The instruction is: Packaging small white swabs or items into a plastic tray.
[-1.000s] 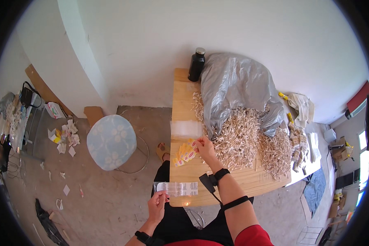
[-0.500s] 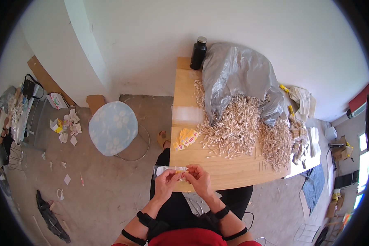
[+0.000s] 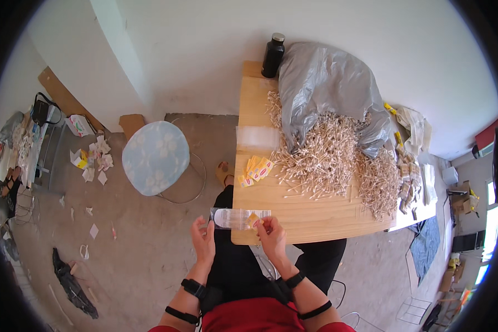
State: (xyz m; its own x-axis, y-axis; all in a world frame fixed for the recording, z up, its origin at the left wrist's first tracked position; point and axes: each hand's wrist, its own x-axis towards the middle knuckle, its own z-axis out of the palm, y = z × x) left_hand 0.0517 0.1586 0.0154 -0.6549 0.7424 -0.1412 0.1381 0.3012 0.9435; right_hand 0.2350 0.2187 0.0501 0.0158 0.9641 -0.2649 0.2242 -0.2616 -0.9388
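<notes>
Across the left edge of a pale wooden surface (image 3: 315, 218) is a clear, flat plastic packet (image 3: 233, 219); the right hand (image 3: 273, 235) pinches a yellow-and-white card (image 3: 253, 219) over it, the left hand (image 3: 205, 243) loosely open beside it.

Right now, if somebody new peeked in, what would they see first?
Probably the heap of swabs on the table, partly under the grey bag. Then maybe the black bottle at the far left corner and the blue stool left of the table. Nearest, the right hand pinches a yellow card over clear packets.
</notes>
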